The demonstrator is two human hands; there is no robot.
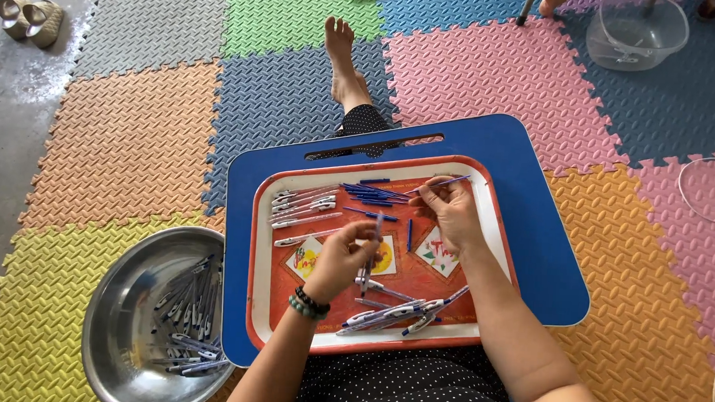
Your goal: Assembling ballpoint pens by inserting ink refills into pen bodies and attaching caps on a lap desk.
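Left hand (340,260): pinching a pen barrel (370,254) upright over the red tray (261,301). Right hand (451,209): fingers closing on a thin blue refill (441,183), tilting it toward the barrel. Finished pens lying in the steel bowl (120,303), parts sorted on the tray

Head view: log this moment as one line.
left hand: holds pen barrel | right hand: pinches thin refill | under hands: red tray on blue lap table | left: steel bowl of pens
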